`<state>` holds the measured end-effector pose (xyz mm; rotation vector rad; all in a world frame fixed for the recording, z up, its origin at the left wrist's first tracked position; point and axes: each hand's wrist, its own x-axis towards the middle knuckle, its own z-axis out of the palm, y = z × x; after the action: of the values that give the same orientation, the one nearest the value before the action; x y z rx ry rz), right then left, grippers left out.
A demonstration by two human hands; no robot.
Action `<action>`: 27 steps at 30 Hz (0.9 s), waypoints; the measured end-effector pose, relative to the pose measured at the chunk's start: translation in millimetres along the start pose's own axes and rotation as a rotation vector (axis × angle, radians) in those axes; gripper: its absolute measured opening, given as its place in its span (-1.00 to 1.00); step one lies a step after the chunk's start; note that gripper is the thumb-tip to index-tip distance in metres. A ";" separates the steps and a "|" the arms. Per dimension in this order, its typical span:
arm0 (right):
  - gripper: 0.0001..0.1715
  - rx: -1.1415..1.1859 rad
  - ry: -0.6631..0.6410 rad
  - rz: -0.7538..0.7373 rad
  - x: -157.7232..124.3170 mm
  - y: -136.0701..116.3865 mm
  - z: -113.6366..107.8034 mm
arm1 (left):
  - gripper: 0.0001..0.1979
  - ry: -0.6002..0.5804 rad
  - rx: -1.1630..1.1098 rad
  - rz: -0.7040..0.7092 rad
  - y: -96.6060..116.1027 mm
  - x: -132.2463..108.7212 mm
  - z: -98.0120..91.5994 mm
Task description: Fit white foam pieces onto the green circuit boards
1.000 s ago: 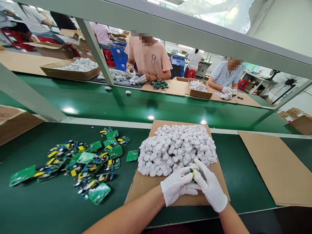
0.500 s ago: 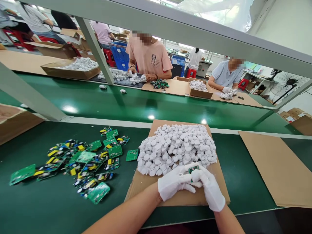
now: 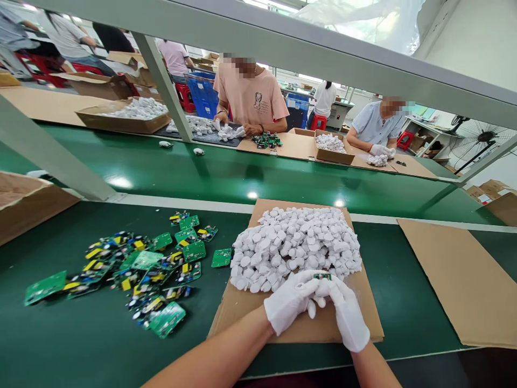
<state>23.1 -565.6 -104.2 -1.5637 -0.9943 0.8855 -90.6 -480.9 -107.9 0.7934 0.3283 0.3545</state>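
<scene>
Both my hands wear white gloves and meet just in front of a heap of small white caps point(image 3: 297, 242). A small green circuit board point(image 3: 322, 276) shows between the fingertips, mostly covered by the gloves. My left hand point(image 3: 291, 298) is closed on the board's left side. From the other side my right hand point(image 3: 346, 310) grips it, fingers curled inward. Beneath the heap and my hands lies a cardboard sheet point(image 3: 234, 318). Left of it, a loose pile of green circuit boards point(image 3: 147, 261) with yellow, blue and black parts is spread over the dark green table.
A bare cardboard sheet point(image 3: 456, 280) lies to the right; a cardboard box point(image 3: 32, 210) stands at the far left. Beyond a metal frame point(image 3: 76, 145) runs a green conveyor belt point(image 3: 218, 178) carrying a few white pieces. Co-workers point(image 3: 250, 97) sit across it with boxes of white parts.
My hands have turned the board, so less of its face shows, and my fingers have drawn closer together. The whole view has shifted slightly. The heap and the boards lie as before.
</scene>
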 end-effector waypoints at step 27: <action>-0.54 -0.077 -0.042 -0.068 4.4 9.1 3.5 | -0.72 0.141 0.216 0.089 -5.2 1.2 4.9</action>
<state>23.1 -561.3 -114.0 -1.5723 -1.1166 0.8445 -86.5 -486.8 -108.6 0.9989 0.4695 0.4648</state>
